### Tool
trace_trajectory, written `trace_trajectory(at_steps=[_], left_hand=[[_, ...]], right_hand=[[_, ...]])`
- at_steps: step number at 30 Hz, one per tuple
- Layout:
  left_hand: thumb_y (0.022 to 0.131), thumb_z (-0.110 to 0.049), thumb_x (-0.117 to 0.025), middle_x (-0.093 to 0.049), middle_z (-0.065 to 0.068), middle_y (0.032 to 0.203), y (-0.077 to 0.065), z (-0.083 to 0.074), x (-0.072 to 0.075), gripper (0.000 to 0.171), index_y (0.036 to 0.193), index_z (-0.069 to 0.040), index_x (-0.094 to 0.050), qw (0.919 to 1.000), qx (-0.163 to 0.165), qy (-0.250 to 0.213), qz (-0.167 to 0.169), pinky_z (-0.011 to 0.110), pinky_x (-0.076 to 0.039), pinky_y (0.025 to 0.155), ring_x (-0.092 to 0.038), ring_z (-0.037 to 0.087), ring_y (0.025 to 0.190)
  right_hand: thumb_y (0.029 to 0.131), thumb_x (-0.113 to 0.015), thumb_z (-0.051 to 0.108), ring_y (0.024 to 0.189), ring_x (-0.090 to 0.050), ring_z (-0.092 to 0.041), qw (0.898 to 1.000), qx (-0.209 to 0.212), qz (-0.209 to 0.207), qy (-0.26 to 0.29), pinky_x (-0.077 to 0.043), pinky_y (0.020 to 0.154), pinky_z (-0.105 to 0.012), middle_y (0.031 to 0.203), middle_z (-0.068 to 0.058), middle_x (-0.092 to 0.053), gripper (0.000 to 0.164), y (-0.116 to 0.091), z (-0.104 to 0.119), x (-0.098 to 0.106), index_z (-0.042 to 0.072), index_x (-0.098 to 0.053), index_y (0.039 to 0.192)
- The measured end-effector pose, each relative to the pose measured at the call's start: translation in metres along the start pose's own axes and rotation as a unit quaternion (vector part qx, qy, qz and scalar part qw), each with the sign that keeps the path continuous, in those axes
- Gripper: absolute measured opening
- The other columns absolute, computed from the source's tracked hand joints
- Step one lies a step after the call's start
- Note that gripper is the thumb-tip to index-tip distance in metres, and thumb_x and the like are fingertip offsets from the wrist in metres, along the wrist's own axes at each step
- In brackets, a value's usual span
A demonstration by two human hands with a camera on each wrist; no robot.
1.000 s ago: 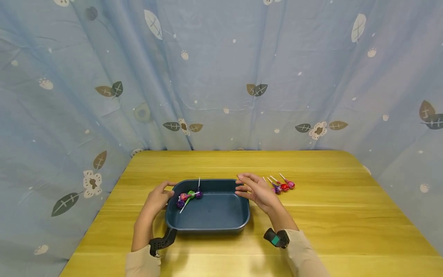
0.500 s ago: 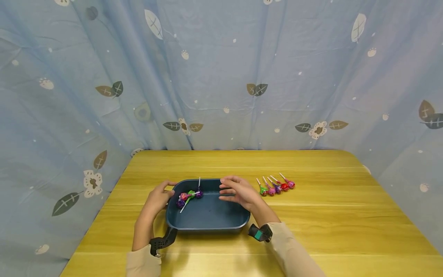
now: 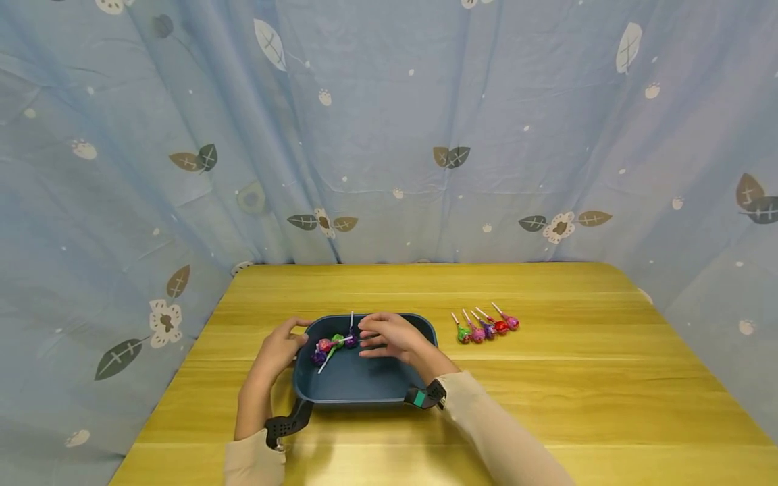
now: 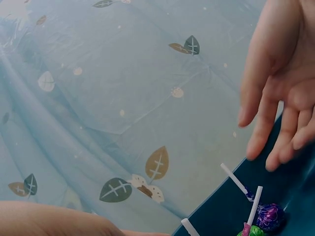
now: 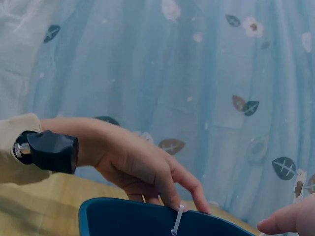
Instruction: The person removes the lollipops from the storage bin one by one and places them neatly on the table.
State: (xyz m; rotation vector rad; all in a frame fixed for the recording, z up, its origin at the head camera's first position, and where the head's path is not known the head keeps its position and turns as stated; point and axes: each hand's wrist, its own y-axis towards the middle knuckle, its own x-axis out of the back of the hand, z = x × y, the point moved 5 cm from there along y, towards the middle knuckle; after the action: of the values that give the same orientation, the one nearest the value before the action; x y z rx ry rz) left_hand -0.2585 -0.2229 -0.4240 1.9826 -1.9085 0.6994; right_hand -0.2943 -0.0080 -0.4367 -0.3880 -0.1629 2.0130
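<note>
A dark blue rectangular basin (image 3: 352, 386) stands on the table. My left hand (image 3: 279, 347) grips its left rim; in the right wrist view, that hand's (image 5: 140, 162) thumb is at the inner side and its fingers are outside. Several wrapped lollipops lie in the basin's left part: a purple one (image 3: 319, 357), a pink one (image 3: 325, 344), a green one (image 3: 338, 339) and another purple one (image 3: 350, 342), whose stick leans on the back wall. Above the basin's middle hovers my right hand (image 3: 392, 336), fingers loosely extended and apart from the candies; the left wrist view shows its palm (image 4: 300, 96) bare.
To the right of the basin, several lollipops lie side by side on the wooden table (image 3: 577, 391), from a green one (image 3: 464, 335) through a red one (image 3: 501, 328) to a pink one (image 3: 513, 324). A patterned blue curtain (image 3: 389, 135) hangs behind the table.
My right hand has moved left, from the basin's right rim to over its middle, uncovering the green and pink lollipops on the table. The left hand stays at the rim.
</note>
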Motion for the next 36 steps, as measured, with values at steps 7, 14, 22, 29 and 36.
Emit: trace_trajectory(at_steps=[7, 14, 22, 29, 36], left_hand=[[0.099, -0.004, -0.046, -0.063, 0.027, 0.110, -0.002, -0.002, 0.000, 0.031, 0.129, -0.001, -0.053, 1.0000, -0.003, -0.008, 0.003, 0.048, -0.056, 0.074, -0.065, 0.036, 0.094], [0.099, -0.003, -0.047, -0.064, 0.026, 0.108, -0.001, 0.000, 0.000, 0.031, 0.129, -0.001, -0.054, 1.0000, -0.002, -0.004, 0.000, 0.047, -0.057, 0.073, -0.065, 0.034, 0.092], [0.098, -0.002, -0.047, -0.065, 0.025, 0.105, 0.000, 0.001, 0.001, 0.031, 0.128, -0.001, -0.054, 0.9999, -0.006, -0.010, -0.003, 0.046, -0.057, 0.071, -0.066, 0.032, 0.089], [0.098, -0.002, -0.047, -0.066, 0.026, 0.106, 0.000, 0.001, 0.000, 0.032, 0.129, 0.000, -0.053, 0.9998, -0.012, -0.016, 0.002, 0.045, -0.057, 0.070, -0.065, 0.035, 0.091], [0.098, -0.002, -0.047, -0.065, 0.026, 0.106, 0.000, 0.000, 0.000, 0.031, 0.129, -0.001, -0.054, 0.9999, -0.008, -0.015, 0.001, 0.045, -0.057, 0.070, -0.065, 0.035, 0.092]], right_hand=[[0.097, -0.058, 0.012, 0.104, -0.058, -0.041, 0.997, 0.003, -0.009, -0.072, -0.057, 0.077, -0.043, 0.112, -0.022, -0.055, 0.028, 0.011, 0.000, -0.009, -0.005, -0.056, 0.119], [0.099, -0.054, 0.016, 0.100, -0.059, -0.039, 0.993, -0.026, -0.011, -0.114, -0.057, 0.074, -0.043, 0.114, -0.023, -0.054, 0.032, 0.015, -0.009, -0.013, -0.004, -0.056, 0.125], [0.101, -0.048, 0.012, 0.089, -0.058, -0.031, 0.986, -0.050, -0.006, -0.158, -0.057, 0.073, -0.041, 0.108, -0.022, -0.055, 0.028, 0.018, -0.014, -0.013, -0.003, -0.065, 0.118], [0.101, -0.047, 0.010, 0.092, -0.058, -0.033, 0.985, -0.046, 0.010, -0.166, -0.057, 0.074, -0.042, 0.112, -0.022, -0.054, 0.029, 0.015, -0.012, -0.016, -0.003, -0.062, 0.121], [0.099, -0.054, 0.011, 0.097, -0.059, -0.034, 0.986, -0.055, 0.014, -0.156, -0.057, 0.073, -0.042, 0.109, -0.020, -0.056, 0.028, 0.019, -0.015, -0.023, -0.003, -0.062, 0.121]])
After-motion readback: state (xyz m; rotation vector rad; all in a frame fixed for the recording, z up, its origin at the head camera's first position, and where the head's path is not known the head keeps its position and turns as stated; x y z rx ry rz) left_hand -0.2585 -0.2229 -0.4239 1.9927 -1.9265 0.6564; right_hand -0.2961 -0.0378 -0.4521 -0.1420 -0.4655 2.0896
